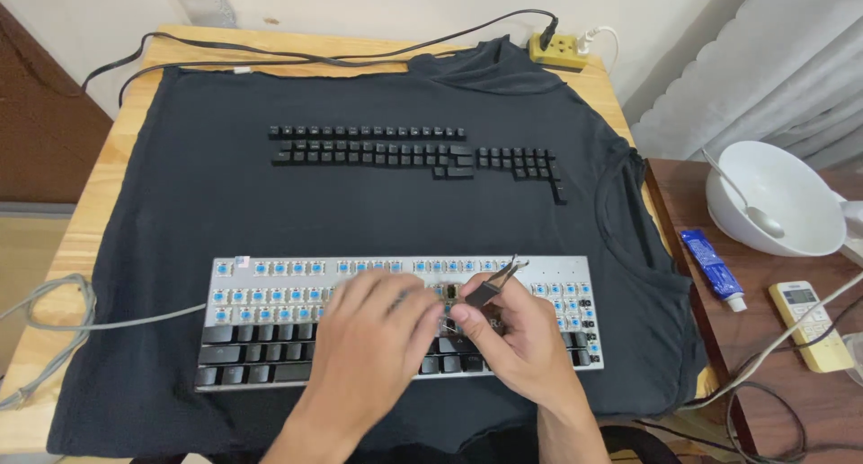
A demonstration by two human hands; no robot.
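Leftmost, a grey cable (54,316) loops off the wooden tabletop (90,203) and runs to the keyboard (270,316), which lies near the person on a dark T-shirt (207,212) spread as a mat. Its upper rows are stripped to bare blue switches; the lower left rows still wear black caps. The left hand (373,338) rests flat across the middle of the board, fingers spread and gripping nothing that shows. Just right of it, the right hand (517,343) has its fingers (467,313) pinched shut on a small wire puller tool (490,286), whose tip sits over a switch at the board's centre; whether it has actually hooked anything is hard to tell from this angle. Farther away, removed keycaps (413,151) lie in neat rows on the shirt. On the far right, a side table holds a white bowl (791,203) with a spoon, a blue tube (710,262) and a remote (809,325).

A tilted pull could bend a switch or make the tool slip. A freed part may also spring off and vanish into the dark cloth.
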